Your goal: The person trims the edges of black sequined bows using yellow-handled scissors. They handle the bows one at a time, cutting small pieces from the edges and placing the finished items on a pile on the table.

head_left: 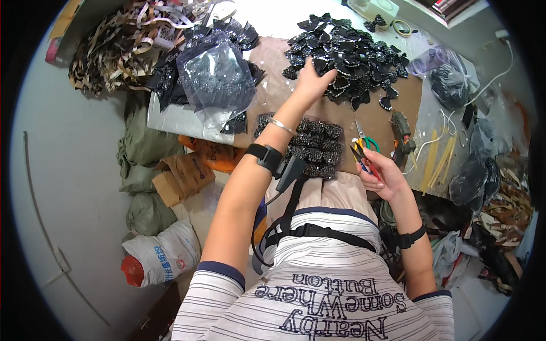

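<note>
My left hand (pixel 314 82) reaches to the near edge of a heap of black bows (pixel 347 54) trimmed with sparkling stones. Its thumb and forefinger are spread apart, no bow shows gripped between them, and the other fingers are partly hidden. Closed around red-handled snips (pixel 371 166), my right hand (pixel 387 177) is at the table's near edge, the dark pointed blades spread and facing away from me. Just beyond the blades lie scissors (pixel 367 141) with green and yellow handles. Rows of dark sparkling bows (pixel 318 148) sit at the table edge before my lap, partly behind my left forearm.
A clear plastic bag of bows (pixel 219 79) lies at the left, before a tangle of ribbon strips (pixel 122 42). Right of the scissors are a glue gun (pixel 401 132), yellow glue sticks (pixel 441 156) and a white cord (pixel 424 149). Sacks (pixel 149 142) and a cardboard box (pixel 185 177) stand below left.
</note>
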Demonstrator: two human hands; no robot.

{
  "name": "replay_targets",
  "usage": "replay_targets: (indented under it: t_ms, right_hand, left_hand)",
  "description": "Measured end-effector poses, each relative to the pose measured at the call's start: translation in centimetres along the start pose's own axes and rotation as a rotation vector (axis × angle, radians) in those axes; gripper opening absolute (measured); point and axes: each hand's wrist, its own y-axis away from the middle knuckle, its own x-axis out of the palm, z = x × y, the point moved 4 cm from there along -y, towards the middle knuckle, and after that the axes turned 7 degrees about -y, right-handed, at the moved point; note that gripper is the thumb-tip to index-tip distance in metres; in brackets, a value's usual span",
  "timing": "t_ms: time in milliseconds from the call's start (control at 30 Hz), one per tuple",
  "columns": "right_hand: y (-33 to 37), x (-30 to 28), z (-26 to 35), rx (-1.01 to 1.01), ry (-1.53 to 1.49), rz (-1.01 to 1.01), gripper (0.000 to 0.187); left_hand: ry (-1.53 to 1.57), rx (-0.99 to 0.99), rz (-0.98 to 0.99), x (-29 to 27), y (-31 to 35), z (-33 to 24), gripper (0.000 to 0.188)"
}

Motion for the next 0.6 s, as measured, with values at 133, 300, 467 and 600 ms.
replay_targets:
  t_ms: [133, 300, 467, 600]
  right_hand:
    - [0.5, -2.3, -0.7, -0.087, -0.116, -0.061, 0.043]
    - [0.2, -2.6, -1.4, -0.228, 0.236, -0.277, 0.040]
    - [-1.0, -2.4, -0.8, -0.354, 0.531, -0.329, 0.032]
    - [-2.6, -0.3, -0.6, -0.531, 0.694, -0.279, 0.029]
  left_hand:
    - [-0.821, -0.196, 0.522, 1.0, 5.9, 7.1, 0.042]
    - [-0.903, -0.132, 0.203, 1.9, 12.3, 9.4, 0.033]
    - [-0.562, -0.324, 0.139, -0.8, 12.2, 8.5, 0.035]
    - [0.393, -0.617, 0.309, -2.8, 14.5, 7.0, 0.036]
